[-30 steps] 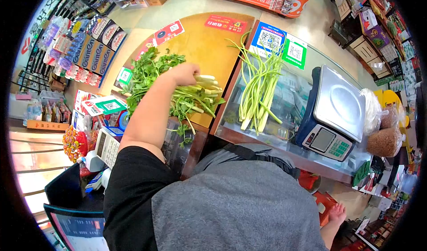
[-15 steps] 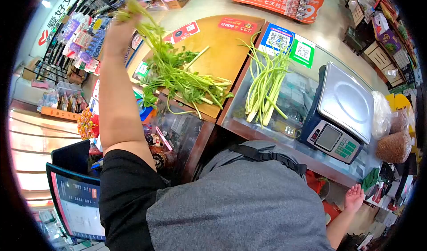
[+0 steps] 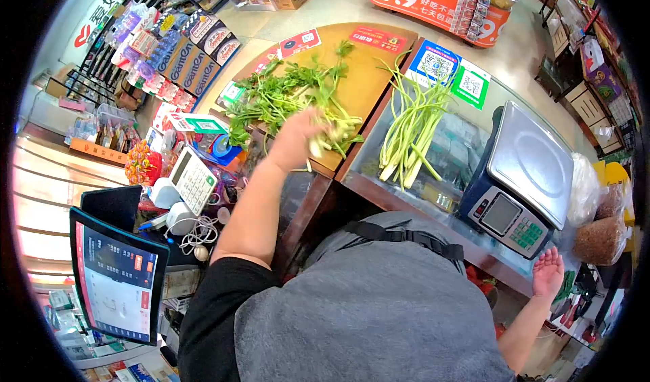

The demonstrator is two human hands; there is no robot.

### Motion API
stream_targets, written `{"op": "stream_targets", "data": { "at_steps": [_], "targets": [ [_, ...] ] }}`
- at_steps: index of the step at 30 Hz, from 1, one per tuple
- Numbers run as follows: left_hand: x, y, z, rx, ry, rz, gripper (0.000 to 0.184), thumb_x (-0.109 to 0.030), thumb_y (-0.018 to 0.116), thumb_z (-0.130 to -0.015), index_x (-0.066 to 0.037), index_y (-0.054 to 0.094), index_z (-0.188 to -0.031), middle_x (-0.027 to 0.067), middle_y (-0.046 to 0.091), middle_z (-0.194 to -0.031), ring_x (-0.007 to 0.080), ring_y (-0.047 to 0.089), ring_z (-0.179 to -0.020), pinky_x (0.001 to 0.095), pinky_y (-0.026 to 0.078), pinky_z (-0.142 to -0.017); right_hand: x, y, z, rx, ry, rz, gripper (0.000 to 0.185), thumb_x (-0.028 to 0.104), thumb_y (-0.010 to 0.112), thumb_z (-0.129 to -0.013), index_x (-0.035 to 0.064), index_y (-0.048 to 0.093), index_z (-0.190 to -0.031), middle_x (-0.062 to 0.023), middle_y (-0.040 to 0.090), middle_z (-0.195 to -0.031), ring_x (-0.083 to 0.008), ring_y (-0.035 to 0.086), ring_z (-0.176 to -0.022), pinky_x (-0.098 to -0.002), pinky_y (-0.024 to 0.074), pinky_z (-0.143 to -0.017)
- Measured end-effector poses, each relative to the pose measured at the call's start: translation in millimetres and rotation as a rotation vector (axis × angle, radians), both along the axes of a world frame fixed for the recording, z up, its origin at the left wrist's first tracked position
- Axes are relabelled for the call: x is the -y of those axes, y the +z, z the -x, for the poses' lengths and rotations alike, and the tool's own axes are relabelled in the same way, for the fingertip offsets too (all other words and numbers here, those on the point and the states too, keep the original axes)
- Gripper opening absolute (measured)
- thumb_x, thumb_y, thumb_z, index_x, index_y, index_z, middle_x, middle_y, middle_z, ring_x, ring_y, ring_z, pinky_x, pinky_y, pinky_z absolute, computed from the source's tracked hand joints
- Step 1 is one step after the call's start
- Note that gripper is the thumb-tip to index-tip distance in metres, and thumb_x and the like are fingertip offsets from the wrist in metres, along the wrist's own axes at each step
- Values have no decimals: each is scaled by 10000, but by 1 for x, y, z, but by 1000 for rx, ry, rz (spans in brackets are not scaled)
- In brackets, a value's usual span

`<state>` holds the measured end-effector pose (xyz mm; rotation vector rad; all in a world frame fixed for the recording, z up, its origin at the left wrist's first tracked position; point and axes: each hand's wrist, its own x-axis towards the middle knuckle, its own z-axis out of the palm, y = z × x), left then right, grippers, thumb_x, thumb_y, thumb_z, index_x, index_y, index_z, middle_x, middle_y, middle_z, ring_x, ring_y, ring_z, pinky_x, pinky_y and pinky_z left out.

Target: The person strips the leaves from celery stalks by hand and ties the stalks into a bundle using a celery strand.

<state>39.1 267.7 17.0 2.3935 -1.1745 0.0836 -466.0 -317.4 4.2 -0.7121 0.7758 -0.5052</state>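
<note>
Leafy celery (image 3: 277, 97) lies in a loose heap on the wooden counter top, its pale stalk ends pointing right. At those stalk ends, my left hand (image 3: 298, 138) is closed around some celery stalks; its fingers are partly blurred. My right hand (image 3: 548, 273) is held low beside the scale, palm up with fingers spread, holding nothing. Between the celery and the scale, a bunch of long thin green stalks (image 3: 413, 135) rests on the glass counter. The digital scale (image 3: 528, 162) has a bare metal pan.
Payment code cards (image 3: 470, 84) lie at the glass counter's far edge. Left of my arm are a calculator-like keypad (image 3: 194, 179), a white cable and a monitor (image 3: 115, 280). Bags of brown grains (image 3: 601, 240) stand right of the scale. Boxed goods (image 3: 196, 64) are stacked beyond the counter.
My left hand has come back from the far left, down and right to the celery's stalk ends, bringing celery onto the heap. My right hand has risen slightly toward the scale.
</note>
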Motion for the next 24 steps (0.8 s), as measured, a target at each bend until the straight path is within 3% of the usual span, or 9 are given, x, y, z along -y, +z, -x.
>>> {"op": "stream_targets", "data": {
  "at_steps": [1, 2, 4, 10, 11, 18, 24],
  "targets": [
    [-1, -17, 24, 79, 43, -364, 446, -15, 557, -756, -210, 685, -1137, 126, 549, -1296, 343, 446, -1272, 454, 337, -1066, -7, 7, -7, -6, 17, 9, 311, 283, 460, -983, 67, 584, -1168, -46, 658, -1014, -190, 613, -887, -339, 520, -770],
    [-7, -29, 42, 30, 62, -358, 460, 13, 540, -758, -209, 689, -1133, 102, 572, -1265, 297, 440, -1280, 479, 320, -1059, -9, 12, -10, -12, 33, 18, 312, 283, 460, -983, 67, 584, -1171, -44, 656, -1012, -189, 612, -886, -339, 520, -769],
    [-12, -41, 48, -136, 166, -152, 416, 23, 531, -754, -174, 705, -1076, 105, 600, -1219, 290, 503, -1209, 444, 384, -1001, -6, 17, -11, -26, 34, 38, 314, 281, 460, -982, 69, 584, -1177, -38, 649, -1009, -187, 612, -881, -339, 521, -768],
    [13, -28, 44, -475, 683, 12, 200, -173, 583, -805, -86, 702, -939, 155, 678, -944, 339, 639, -895, 404, 506, -793, -13, 23, -35, 3, 81, 49, 314, 279, 465, -981, 60, 587, -1171, -44, 646, -1006, -189, 621, -877, -344, 525, -760],
    [13, -48, 36, -418, 659, -65, 239, -277, 595, -819, -83, 694, -917, 154, 681, -903, 337, 646, -862, 430, 510, -767, -23, 27, -46, 24, 107, 45, 314, 277, 466, -980, 58, 587, -1169, -46, 646, -1003, -191, 623, -876, -345, 526, -758],
    [67, -52, 56, -498, 545, -130, 267, -336, 641, -806, -87, 710, -872, 144, 690, -839, 320, 657, -808, 414, 518, -743, -63, 59, -83, -20, 181, 131, 293, 238, 498, -966, 43, 575, -1171, -57, 630, -1000, -183, 612, -871, -310, 521, -753],
    [62, -39, 77, -539, 478, -428, 325, -412, 597, -820, -127, 747, -873, 143, 698, -868, 334, 667, -845, 441, 527, -744, -69, 49, -77, -56, 178, 136, 294, 234, 496, -968, 40, 568, -1176, -60, 626, -1000, -179, 600, -878, -302, 516, -759]
  ]
}}
